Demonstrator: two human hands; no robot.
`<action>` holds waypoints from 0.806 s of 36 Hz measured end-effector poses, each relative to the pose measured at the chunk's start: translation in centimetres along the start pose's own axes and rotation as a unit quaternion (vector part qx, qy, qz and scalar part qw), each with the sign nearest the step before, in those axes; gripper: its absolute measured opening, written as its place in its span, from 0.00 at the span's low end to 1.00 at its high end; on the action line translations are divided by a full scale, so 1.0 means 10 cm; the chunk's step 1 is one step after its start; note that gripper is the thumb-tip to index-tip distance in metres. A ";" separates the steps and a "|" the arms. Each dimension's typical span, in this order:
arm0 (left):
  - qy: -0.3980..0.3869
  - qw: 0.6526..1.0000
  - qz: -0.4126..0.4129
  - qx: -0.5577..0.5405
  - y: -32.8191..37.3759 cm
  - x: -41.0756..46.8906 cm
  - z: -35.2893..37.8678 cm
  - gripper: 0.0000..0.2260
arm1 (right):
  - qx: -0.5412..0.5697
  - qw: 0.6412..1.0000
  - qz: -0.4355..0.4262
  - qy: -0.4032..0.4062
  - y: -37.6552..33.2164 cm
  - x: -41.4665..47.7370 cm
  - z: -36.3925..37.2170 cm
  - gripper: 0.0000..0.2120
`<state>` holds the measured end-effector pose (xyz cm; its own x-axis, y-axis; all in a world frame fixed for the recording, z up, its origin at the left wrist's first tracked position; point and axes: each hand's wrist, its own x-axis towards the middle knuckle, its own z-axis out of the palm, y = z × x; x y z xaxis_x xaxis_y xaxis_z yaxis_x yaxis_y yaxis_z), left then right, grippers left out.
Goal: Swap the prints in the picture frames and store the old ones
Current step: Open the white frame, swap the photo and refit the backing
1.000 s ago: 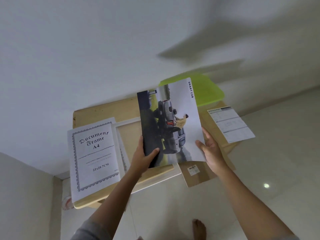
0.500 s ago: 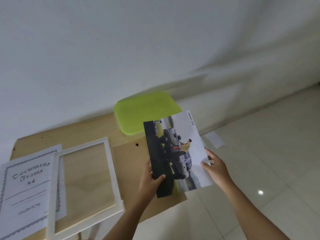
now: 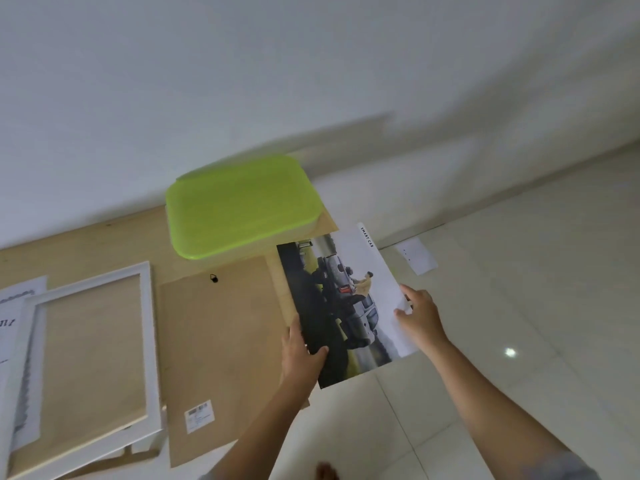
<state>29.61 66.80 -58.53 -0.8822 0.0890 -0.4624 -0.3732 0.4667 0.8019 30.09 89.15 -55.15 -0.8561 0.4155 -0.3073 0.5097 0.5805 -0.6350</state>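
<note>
A car print point(image 3: 346, 299) marked "SMART CAR" hangs over the table's right edge. My left hand point(image 3: 300, 351) grips its dark left edge, thumb on top. My right hand point(image 3: 420, 315) pinches its white right edge. An empty white picture frame point(image 3: 149, 341) lies face down on the wooden table point(image 3: 97, 244) at the left. Its brown backing board point(image 3: 221, 348) lies between the frame and the print. A "Document Frame" sheet point(image 3: 14, 313) shows partly at the far left, tucked under the frame.
A lime-green lidded plastic box point(image 3: 239, 206) sits at the table's back, against the white wall. A small white paper point(image 3: 417, 254) lies on the tiled floor to the right. A bare foot point(image 3: 325, 471) shows at the bottom edge.
The view swung right and down, so the frame and sheet slid to the left. The print, still held in both hands, came down lower, near the table's right edge.
</note>
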 end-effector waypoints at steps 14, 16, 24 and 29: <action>0.042 0.995 0.005 0.093 0.14 -0.03 0.06 0.33 | -0.013 0.999 0.000 -0.032 -0.06 0.09 0.08 0.25; 0.039 0.993 0.014 0.108 0.14 -0.03 0.05 0.33 | -0.024 0.999 -0.002 -0.032 -0.06 0.07 0.08 0.23; -0.003 0.981 0.055 0.184 0.14 -0.02 -0.06 0.31 | -0.087 0.995 -0.002 -0.045 -0.17 -0.01 0.09 0.22; -0.034 0.978 0.071 0.192 0.19 -0.01 -0.25 0.29 | -0.124 0.992 -0.011 -0.018 -0.33 -0.07 0.13 0.11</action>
<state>28.25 65.50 -55.98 -0.8913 0.2297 -0.3909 -0.1008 0.7402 0.6648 28.89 86.07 -53.75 -0.8679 0.3775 -0.3229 0.4917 0.7455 -0.4500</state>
